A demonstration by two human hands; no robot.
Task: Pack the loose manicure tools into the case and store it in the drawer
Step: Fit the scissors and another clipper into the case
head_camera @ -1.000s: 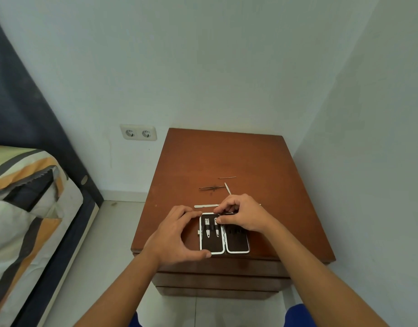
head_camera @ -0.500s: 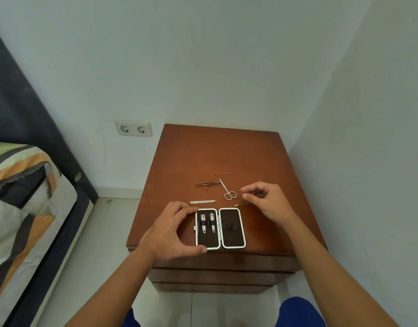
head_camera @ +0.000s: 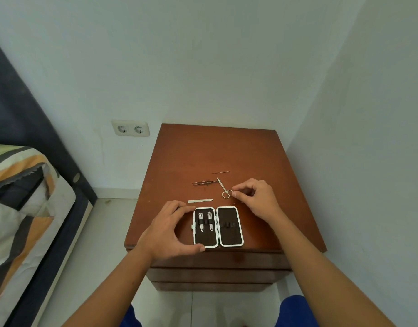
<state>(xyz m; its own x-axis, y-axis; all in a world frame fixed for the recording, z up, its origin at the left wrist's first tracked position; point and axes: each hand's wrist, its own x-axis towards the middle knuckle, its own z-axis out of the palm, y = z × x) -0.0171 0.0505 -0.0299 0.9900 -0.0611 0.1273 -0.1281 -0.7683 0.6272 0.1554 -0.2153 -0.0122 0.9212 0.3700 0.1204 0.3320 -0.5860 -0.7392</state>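
Note:
An open manicure case (head_camera: 229, 226) with white rims lies near the front edge of the brown nightstand (head_camera: 217, 149). Two clippers (head_camera: 205, 221) sit under the strap in its left half; the right half holds nothing. My left hand (head_camera: 167, 228) spans the case's left side, thumb and forefinger touching its corners. My right hand (head_camera: 256, 197) hovers behind the case, fingertips pinched next to the handles of small scissors (head_camera: 223, 188). A nail file (head_camera: 199, 201), tweezers (head_camera: 203, 182) and a thin pick (head_camera: 221, 172) lie loose on the top.
The nightstand stands in a corner, a white wall on the right and behind it. Closed drawers (head_camera: 217, 271) show below its front edge. A bed with striped bedding (head_camera: 19, 201) is on the left, across a strip of tiled floor. A double socket (head_camera: 130, 129) is on the back wall.
My right hand left the case's right half and moved back and to the right, to the scissors' handles. My left hand stayed on the case. The camera tilted a little.

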